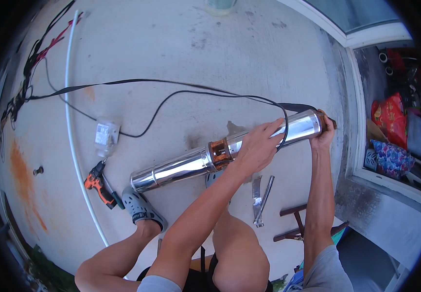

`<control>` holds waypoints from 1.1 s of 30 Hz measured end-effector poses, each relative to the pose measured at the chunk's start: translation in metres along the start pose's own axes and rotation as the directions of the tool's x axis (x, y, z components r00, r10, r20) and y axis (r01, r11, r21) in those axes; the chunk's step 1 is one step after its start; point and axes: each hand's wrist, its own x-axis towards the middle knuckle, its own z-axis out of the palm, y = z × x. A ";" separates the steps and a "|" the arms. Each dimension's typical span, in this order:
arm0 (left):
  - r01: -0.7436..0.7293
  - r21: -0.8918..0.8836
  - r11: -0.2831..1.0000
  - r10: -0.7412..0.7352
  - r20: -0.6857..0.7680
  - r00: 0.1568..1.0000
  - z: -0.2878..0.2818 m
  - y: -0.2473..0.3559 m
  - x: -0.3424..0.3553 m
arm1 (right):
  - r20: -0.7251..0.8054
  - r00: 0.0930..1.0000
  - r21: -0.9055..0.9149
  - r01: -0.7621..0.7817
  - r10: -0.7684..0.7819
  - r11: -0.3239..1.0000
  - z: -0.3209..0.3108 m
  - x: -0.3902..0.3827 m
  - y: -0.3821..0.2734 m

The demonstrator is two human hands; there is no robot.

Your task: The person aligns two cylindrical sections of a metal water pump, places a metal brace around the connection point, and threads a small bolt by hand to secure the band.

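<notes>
A long, shiny submersible pump (pixel 179 170) lies slanted across the floor in front of me, its right end raised. Rusty brown metal marks its intake section (pixel 219 154) near the middle and its right end. My left hand (pixel 259 148) is wrapped over the barrel just right of the intake, fingers against the steel. Under the right end, my right hand (pixel 323 137) is closed around the rusty cap, with some fingers hidden behind it. A black cable (pixel 181 92) loops over the barrel beside my left fingers. The pump's left end touches my grey clog (pixel 140 207).
An orange-black cordless drill (pixel 101 185) and a clear plastic packet (pixel 107 137) lie left of the pump. Beyond them runs a white pipe (pixel 69 97). Metal strips (pixel 257 199) and a small dark wooden stool (pixel 298 224) are near my right arm. A doorway (pixel 354 107) stands at right.
</notes>
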 end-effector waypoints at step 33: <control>-0.054 0.403 0.914 -0.059 0.263 0.963 0.109 -0.100 0.010 | -0.607 0.737 -0.456 -0.017 -0.297 0.890 -0.034 0.032 0.112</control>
